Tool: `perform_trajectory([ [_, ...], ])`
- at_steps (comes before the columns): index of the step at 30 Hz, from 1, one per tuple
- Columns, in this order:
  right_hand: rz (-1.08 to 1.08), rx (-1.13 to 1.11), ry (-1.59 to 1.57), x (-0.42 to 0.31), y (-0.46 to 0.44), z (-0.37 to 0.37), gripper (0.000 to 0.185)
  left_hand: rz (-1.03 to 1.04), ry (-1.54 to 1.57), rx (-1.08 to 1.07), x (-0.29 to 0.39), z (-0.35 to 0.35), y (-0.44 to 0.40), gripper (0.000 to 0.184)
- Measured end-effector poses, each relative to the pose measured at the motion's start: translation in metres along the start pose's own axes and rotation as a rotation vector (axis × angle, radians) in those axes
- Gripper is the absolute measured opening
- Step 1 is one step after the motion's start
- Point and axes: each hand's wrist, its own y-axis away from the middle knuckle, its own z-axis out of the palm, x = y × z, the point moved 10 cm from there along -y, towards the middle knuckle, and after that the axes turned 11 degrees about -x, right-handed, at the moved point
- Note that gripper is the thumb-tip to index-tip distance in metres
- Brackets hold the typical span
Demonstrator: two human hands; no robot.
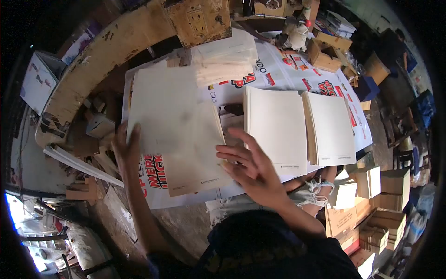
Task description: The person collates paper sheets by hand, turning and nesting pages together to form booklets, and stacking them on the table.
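My left hand (127,142) grips the left edge of a large off-white paper sheet (160,104), its thumb on top and its fingers partly hidden. The sheet lies at an angle over a paper stack (193,174) with small print along the bottom edge; part of the sheet is blurred. At the stack's right side my right hand (253,174) has its fingers apart and holds nothing that I can see. To the right of it stand two thick paper stacks (276,130) (330,130) side by side, also with small print at the bottom.
A printed banner (362,123) covers the table. More paper bundles (223,58) lie at the back, before a worn, rusty machine (200,21). Wooden boxes (325,55) stand at the back right. Cardboard boxes (383,228) and paper blocks fill the floor at the lower right.
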Motion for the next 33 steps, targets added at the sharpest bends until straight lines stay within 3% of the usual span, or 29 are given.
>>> perform_trajectory([
  [7,0.060,0.068,0.229,-0.033,0.064,-0.051,0.035,0.014,0.193,0.072,-0.130,0.026,-0.161,0.037],
  [9,0.165,0.196,0.255,-0.034,0.091,-0.074,0.023,-0.199,-0.105,0.066,-0.165,0.027,-0.181,0.044],
  [12,0.095,0.316,0.361,-0.044,0.129,-0.111,0.025,-0.272,-0.327,0.132,-0.217,0.008,-0.210,0.050],
  [13,0.083,0.419,0.417,-0.048,0.146,-0.129,0.026,-0.251,-0.329,0.095,-0.207,0.018,-0.204,0.050],
  [14,0.079,0.537,0.476,-0.055,0.163,-0.146,0.028,0.012,-0.490,0.132,-0.159,0.018,-0.191,0.060],
  [17,0.191,0.912,0.893,-0.095,0.197,-0.194,0.025,0.164,-0.767,0.063,0.001,0.048,-0.110,0.068],
  [19,0.087,1.035,1.289,-0.129,0.200,-0.204,0.036,0.228,-0.634,-0.118,0.113,0.098,-0.036,0.059],
  [22,0.209,1.095,1.462,-0.123,0.206,-0.233,0.051,0.482,-0.397,-0.390,0.192,0.181,0.055,0.055],
  [24,0.277,1.061,1.536,-0.106,0.208,-0.245,0.053,0.577,-0.193,-0.612,0.218,0.238,0.101,0.065],
  [26,0.341,1.030,1.618,-0.101,0.206,-0.249,0.055,0.568,-0.251,-0.858,0.234,0.281,0.139,0.079],
  [29,0.321,1.051,1.632,-0.103,0.206,-0.239,0.044,0.515,-0.377,-0.899,0.241,0.303,0.149,0.078],
  [31,0.268,1.053,1.622,-0.110,0.207,-0.234,0.038,0.159,-0.320,-1.050,0.225,0.308,0.137,0.053],
  [32,0.210,1.043,1.622,-0.115,0.206,-0.230,0.033,0.165,-0.329,-1.051,0.221,0.307,0.133,0.053],
  [33,0.206,1.047,1.615,-0.120,0.206,-0.229,0.033,0.234,-0.189,-1.050,0.221,0.304,0.131,0.039],
])
